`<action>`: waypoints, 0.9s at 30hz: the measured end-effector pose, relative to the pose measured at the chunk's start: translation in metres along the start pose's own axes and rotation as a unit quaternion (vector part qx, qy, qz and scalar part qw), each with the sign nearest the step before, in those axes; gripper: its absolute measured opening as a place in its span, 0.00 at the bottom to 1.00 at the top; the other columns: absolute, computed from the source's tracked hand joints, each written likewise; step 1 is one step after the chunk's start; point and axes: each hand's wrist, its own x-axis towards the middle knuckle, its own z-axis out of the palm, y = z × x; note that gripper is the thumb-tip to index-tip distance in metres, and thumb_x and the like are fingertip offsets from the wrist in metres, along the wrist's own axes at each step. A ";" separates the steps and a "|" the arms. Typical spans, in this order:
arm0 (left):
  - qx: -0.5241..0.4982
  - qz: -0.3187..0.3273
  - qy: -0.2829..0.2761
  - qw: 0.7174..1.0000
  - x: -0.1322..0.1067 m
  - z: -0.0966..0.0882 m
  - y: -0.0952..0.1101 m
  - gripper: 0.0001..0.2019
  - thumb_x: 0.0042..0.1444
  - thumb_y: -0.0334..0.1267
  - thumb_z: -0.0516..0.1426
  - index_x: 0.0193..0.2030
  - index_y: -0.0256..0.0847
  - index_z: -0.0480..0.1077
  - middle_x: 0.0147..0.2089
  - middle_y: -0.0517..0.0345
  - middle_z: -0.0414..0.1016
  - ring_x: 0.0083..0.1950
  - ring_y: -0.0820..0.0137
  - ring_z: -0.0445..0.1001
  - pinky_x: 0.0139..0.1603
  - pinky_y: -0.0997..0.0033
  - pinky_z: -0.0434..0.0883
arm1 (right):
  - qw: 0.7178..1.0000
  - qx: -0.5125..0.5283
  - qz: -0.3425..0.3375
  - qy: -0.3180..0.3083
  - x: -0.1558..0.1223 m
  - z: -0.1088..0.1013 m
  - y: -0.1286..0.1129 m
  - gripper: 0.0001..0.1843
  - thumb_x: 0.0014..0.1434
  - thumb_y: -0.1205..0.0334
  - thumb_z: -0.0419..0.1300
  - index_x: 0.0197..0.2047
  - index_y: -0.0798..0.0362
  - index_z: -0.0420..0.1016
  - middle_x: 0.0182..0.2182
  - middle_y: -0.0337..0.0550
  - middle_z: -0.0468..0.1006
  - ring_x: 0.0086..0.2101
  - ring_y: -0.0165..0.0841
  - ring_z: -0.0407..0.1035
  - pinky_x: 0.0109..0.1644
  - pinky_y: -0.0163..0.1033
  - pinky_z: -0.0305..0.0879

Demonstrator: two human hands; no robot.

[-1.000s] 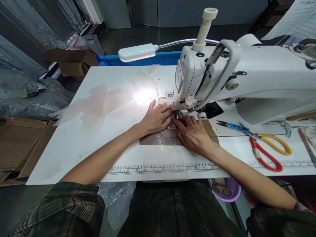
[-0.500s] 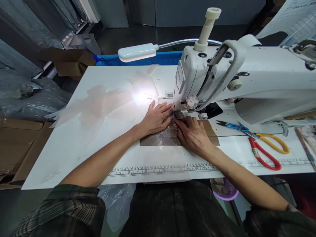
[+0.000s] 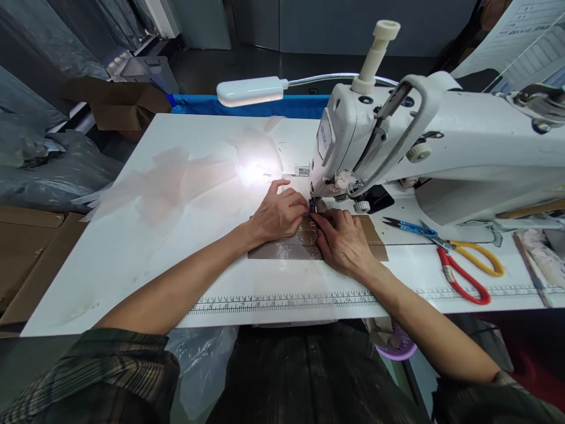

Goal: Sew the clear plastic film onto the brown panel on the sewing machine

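The white sewing machine (image 3: 335, 129) stands right of centre, its presser foot (image 3: 316, 205) down between my hands. Sheer pale fabric (image 3: 172, 182) spreads over the left of the table, and a see-through layer runs toward the front edge. My left hand (image 3: 282, 212) is closed on the fabric just left of the foot, its fingers bent and the little finger sticking out. On the near right side, my right hand (image 3: 346, 241) pinches the fabric by the foot, index fingertip close to it. Fingers hide the pinched edges. Underneath lies a brown taped patch (image 3: 273, 248).
Scissors (image 3: 468, 265) with red and yellow handles and blue thread snips (image 3: 410, 227) lie at the right. A ruler strip (image 3: 282, 303) lines the front edge. The lamp (image 3: 251, 91) hangs behind. Cardboard boxes (image 3: 30, 259) stand at left, a purple basket (image 3: 399, 347) below.
My left hand's fingers, flatter and more spread before, have curled in beside the presser foot. My right hand stays nearly in place. The view has shifted slightly.
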 end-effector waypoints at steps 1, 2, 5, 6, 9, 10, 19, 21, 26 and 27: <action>-0.004 0.020 0.002 1.000 0.000 0.000 0.000 0.13 0.59 0.27 0.50 0.38 0.42 0.76 0.42 0.57 0.80 0.41 0.67 0.76 0.63 0.47 0.59 | 1.000 -0.001 -0.001 0.002 0.000 0.000 0.000 0.23 0.67 0.61 0.49 0.62 0.55 0.68 0.50 0.56 0.70 0.45 0.45 0.61 0.45 0.48 0.55; -0.009 0.034 0.002 0.999 -0.001 0.001 -0.001 0.14 0.58 0.26 0.50 0.37 0.42 0.76 0.41 0.59 0.81 0.40 0.68 0.76 0.63 0.47 0.59 | 1.000 -0.002 -0.001 0.002 0.000 0.000 -0.001 0.23 0.66 0.61 0.49 0.62 0.55 0.68 0.51 0.56 0.70 0.45 0.45 0.61 0.45 0.48 0.55; -0.013 0.041 0.003 0.999 -0.001 0.000 -0.001 0.15 0.58 0.26 0.50 0.36 0.42 0.77 0.41 0.59 0.81 0.39 0.69 0.76 0.62 0.47 0.60 | 1.000 -0.010 -0.002 0.000 0.000 -0.001 -0.003 0.23 0.66 0.61 0.49 0.62 0.56 0.68 0.51 0.57 0.70 0.45 0.45 0.60 0.44 0.48 0.55; -0.013 0.039 0.002 0.999 -0.001 0.000 -0.001 0.15 0.58 0.26 0.50 0.37 0.43 0.78 0.41 0.58 0.82 0.39 0.68 0.76 0.62 0.47 0.60 | 1.000 -0.014 -0.001 -0.002 0.000 -0.002 -0.004 0.23 0.66 0.62 0.49 0.62 0.56 0.68 0.51 0.57 0.70 0.45 0.46 0.61 0.44 0.48 0.55; -0.015 0.035 0.001 0.999 -0.001 0.000 -0.001 0.14 0.58 0.27 0.51 0.37 0.43 0.78 0.41 0.58 0.82 0.40 0.67 0.76 0.62 0.46 0.60 | 1.000 -0.025 0.002 -0.009 0.001 -0.004 -0.006 0.23 0.66 0.62 0.48 0.62 0.56 0.68 0.51 0.57 0.70 0.44 0.46 0.61 0.43 0.48 0.55; -0.016 0.035 0.000 0.999 -0.001 0.000 -0.001 0.14 0.58 0.27 0.51 0.37 0.43 0.78 0.41 0.58 0.82 0.40 0.67 0.76 0.62 0.46 0.59 | 1.000 -0.028 0.005 -0.011 0.001 -0.004 -0.007 0.23 0.66 0.62 0.48 0.62 0.56 0.68 0.51 0.57 0.70 0.44 0.46 0.61 0.43 0.48 0.55; -0.007 0.024 0.000 1.000 -0.002 0.001 -0.002 0.15 0.58 0.27 0.51 0.40 0.42 0.78 0.43 0.57 0.81 0.40 0.66 0.75 0.62 0.44 0.60 | 0.999 -0.031 0.012 -0.022 0.000 -0.008 -0.010 0.23 0.67 0.63 0.48 0.62 0.55 0.68 0.52 0.57 0.71 0.44 0.46 0.62 0.44 0.49 0.56; -0.008 0.015 -0.009 1.000 -0.001 0.000 -0.002 0.15 0.58 0.27 0.50 0.41 0.42 0.78 0.44 0.56 0.81 0.41 0.66 0.75 0.62 0.44 0.59 | 0.999 -0.025 0.011 -0.021 0.000 -0.008 -0.010 0.23 0.67 0.63 0.48 0.62 0.55 0.68 0.52 0.57 0.71 0.45 0.47 0.62 0.45 0.50 0.57; 0.016 -0.075 -0.011 0.997 0.002 -0.014 -0.003 0.12 0.59 0.31 0.50 0.43 0.39 0.74 0.44 0.51 0.77 0.43 0.64 0.73 0.51 0.54 0.68 | 0.999 0.036 -0.017 -0.018 -0.006 -0.009 0.002 0.23 0.67 0.64 0.48 0.62 0.58 0.67 0.53 0.60 0.70 0.48 0.49 0.63 0.47 0.54 0.63; 0.034 -0.115 -0.004 0.993 0.003 -0.017 -0.005 0.10 0.60 0.33 0.50 0.42 0.39 0.73 0.42 0.50 0.75 0.41 0.63 0.72 0.45 0.57 0.69 | 0.997 0.068 -0.029 -0.014 -0.007 -0.012 0.006 0.22 0.67 0.64 0.48 0.62 0.58 0.67 0.53 0.60 0.69 0.49 0.49 0.64 0.49 0.54 0.64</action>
